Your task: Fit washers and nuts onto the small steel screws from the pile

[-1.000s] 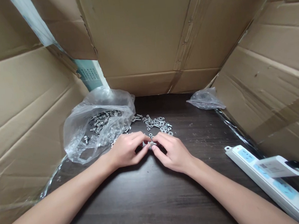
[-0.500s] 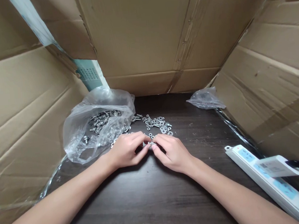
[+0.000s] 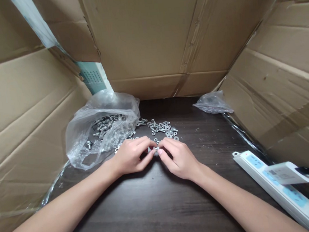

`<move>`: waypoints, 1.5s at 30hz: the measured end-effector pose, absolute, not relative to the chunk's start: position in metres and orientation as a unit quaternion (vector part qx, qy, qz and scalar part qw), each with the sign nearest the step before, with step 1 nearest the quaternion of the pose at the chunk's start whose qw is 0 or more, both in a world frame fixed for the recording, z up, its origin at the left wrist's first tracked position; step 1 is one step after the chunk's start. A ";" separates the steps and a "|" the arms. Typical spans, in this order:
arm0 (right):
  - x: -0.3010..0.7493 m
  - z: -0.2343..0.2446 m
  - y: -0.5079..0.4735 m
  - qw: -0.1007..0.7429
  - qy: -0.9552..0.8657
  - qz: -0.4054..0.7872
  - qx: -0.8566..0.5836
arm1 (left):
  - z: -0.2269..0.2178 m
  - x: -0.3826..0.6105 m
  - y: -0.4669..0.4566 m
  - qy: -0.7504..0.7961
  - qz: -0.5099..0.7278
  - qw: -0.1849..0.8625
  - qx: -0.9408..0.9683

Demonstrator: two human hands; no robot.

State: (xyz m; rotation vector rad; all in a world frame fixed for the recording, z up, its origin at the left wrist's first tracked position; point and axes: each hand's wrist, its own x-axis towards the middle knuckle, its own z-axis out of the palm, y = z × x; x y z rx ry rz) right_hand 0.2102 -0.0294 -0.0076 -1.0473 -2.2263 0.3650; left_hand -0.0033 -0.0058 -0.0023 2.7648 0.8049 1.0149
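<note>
Between my fingertips, just above the dark table (image 3: pixel 151 199), is a small silvery bolt (image 3: pixel 156 148), mostly covered by the fingers. My left hand (image 3: pixel 134 154) pinches its left end with thumb and forefinger. On the other end, my right hand (image 3: pixel 176 156) closes thumb and forefinger too. Whether a nut or washer sits on the bolt cannot be made out. Right behind the fingertips lie a couple of loose nuts (image 3: pixel 156 140). Farther back spreads a small pile of bolts, nuts and flat washers (image 3: pixel 161 127).
A clear plastic bag (image 3: pixel 75 137) full of bolts lies open at the left. A smaller plastic bag (image 3: pixel 213 102) rests at the back right. Along the right side runs a white power strip (image 3: pixel 271 181) with a plugged-in adapter (image 3: pixel 288 173). Cardboard walls (image 3: pixel 149 33) enclose the table.
Both hands stay almost in place, still pinching the bolt; the right fingertips have shifted very slightly. The scattered hardware and bags have not moved.
</note>
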 end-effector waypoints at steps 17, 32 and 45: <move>0.210 -0.009 -0.028 0.294 -0.873 0.099 -0.377 | -0.001 -0.003 -0.005 0.254 0.323 0.034 0.911; 0.210 -0.010 -0.030 0.322 -0.842 0.158 -0.403 | -0.005 -0.004 -0.004 0.268 0.345 0.080 0.896; 0.211 -0.010 -0.029 0.316 -0.846 0.139 -0.406 | -0.006 -0.004 -0.003 0.255 0.379 0.133 0.879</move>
